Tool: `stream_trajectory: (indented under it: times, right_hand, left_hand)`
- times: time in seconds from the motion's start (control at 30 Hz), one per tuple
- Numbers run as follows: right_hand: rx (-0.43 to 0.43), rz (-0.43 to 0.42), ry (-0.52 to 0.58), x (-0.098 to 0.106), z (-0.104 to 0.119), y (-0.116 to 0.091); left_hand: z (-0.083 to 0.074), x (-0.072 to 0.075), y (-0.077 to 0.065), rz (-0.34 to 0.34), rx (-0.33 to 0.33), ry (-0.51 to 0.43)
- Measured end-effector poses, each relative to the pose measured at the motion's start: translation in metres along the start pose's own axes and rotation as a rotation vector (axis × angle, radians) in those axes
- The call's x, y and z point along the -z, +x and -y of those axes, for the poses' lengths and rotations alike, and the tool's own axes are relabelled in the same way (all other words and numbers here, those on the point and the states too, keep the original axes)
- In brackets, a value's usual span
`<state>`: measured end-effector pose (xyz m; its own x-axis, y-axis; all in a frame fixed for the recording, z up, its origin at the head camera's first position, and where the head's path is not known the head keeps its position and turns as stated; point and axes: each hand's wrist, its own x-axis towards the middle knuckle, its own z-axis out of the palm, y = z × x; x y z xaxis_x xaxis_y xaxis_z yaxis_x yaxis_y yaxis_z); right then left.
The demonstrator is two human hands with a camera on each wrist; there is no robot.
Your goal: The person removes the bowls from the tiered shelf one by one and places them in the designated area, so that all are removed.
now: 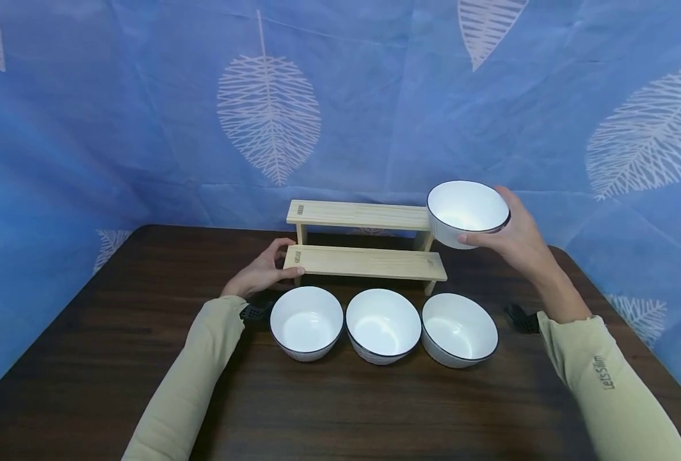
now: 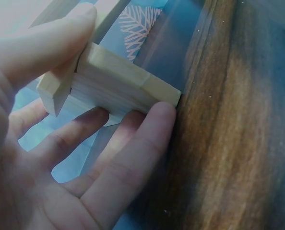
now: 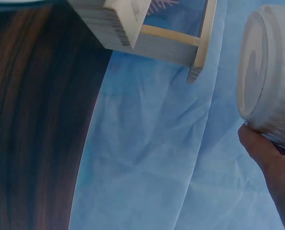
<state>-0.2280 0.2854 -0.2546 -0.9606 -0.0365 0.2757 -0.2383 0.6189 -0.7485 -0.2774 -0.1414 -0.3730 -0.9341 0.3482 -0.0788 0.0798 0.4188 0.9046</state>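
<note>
My right hand (image 1: 516, 240) holds a white bowl (image 1: 468, 208) with a dark rim by its right side, thumb in front. The bowl is raised at the right end of the upper board (image 1: 360, 215) of a two-tier wooden rack (image 1: 369, 262), overlapping it in the head view. In the right wrist view the bowl's underside (image 3: 254, 64) shows. My left hand (image 1: 262, 270) grips the rack's left end. Its thumb (image 2: 61, 40) lies over the lower board, and its fingers (image 2: 128, 167) rest against the side leg (image 2: 118, 79).
Three more white bowls stand in a row before the rack: a left one (image 1: 307, 320), a middle one (image 1: 383, 323) and a right one (image 1: 459, 328). All sit on a dark wooden table (image 1: 317, 416). A blue leaf-patterned cloth (image 1: 363, 96) hangs behind.
</note>
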Motion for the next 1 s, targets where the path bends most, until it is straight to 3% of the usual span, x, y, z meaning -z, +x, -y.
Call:
stream_trajectory:
  times: [0.63, 1.0]
  right_hand:
    - [-0.009, 0.018, -0.042, 0.014, -0.021, -0.022]
    - [-0.056, 0.032, -0.058, 0.024, -0.028, -0.036]
  left_hand:
    - [0.001, -0.001, 0.002, 0.001, -0.008, 0.009]
    - [0.001, -0.001, 0.001, 0.001, 0.026, -0.014]
